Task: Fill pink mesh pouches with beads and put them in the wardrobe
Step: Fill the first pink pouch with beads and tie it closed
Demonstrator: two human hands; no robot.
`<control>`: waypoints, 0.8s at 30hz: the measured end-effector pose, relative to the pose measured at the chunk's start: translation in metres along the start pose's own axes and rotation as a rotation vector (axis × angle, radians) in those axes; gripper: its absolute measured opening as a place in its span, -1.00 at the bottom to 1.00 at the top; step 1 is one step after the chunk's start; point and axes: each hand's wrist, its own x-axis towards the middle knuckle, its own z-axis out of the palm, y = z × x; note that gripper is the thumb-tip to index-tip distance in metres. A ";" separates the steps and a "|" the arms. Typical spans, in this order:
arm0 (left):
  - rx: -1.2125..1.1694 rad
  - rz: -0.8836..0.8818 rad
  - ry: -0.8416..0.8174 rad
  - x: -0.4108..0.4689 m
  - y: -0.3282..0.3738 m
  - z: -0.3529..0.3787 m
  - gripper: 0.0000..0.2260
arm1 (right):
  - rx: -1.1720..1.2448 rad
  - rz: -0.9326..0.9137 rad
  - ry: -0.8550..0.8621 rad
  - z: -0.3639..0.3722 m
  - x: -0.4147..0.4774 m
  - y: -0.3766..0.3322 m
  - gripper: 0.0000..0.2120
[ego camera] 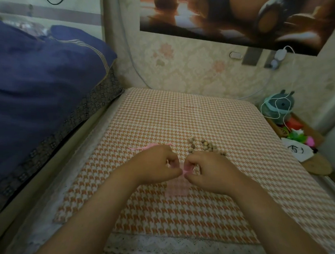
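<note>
Pinching the pink pouch between left hand and right hand.

— What sort of place is this?
— A bedroom in someone's home. Navy bedding is piled on a bed along the left, and floral wallpaper covers the wall under a big poster.
— Anything else homely?
— A plush toy sits in the corner, a white charger is plugged in above it, and there's a houndstooth cloth with lace trim at its near edge.

Left hand: fingers curled, pinched the pouch top.
Right hand: curled, pinched the same top.
</note>
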 end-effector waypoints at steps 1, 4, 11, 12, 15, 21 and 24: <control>0.046 0.015 0.011 0.002 -0.002 0.000 -0.87 | -0.036 0.008 -0.017 -0.001 0.000 -0.001 -0.86; 0.083 0.034 0.014 0.004 -0.003 0.001 -0.89 | -0.087 0.035 -0.053 -0.003 -0.001 -0.003 -0.81; 0.141 0.034 0.068 0.003 0.004 -0.001 -0.79 | -0.097 0.039 -0.018 -0.005 -0.002 0.004 -0.89; 0.165 0.021 0.071 0.004 0.004 -0.002 -0.75 | -0.111 0.045 -0.029 -0.006 -0.001 0.004 -0.90; 0.226 -0.031 0.100 0.006 0.009 -0.001 -0.56 | -0.067 0.052 -0.065 -0.004 -0.001 0.009 -0.86; 0.046 -0.187 0.279 0.008 0.010 0.005 -0.46 | 0.378 0.236 0.323 -0.019 -0.009 0.046 -0.69; 0.032 -0.229 0.296 0.010 0.008 0.009 -0.50 | 0.320 0.347 0.326 -0.009 -0.009 0.065 -0.79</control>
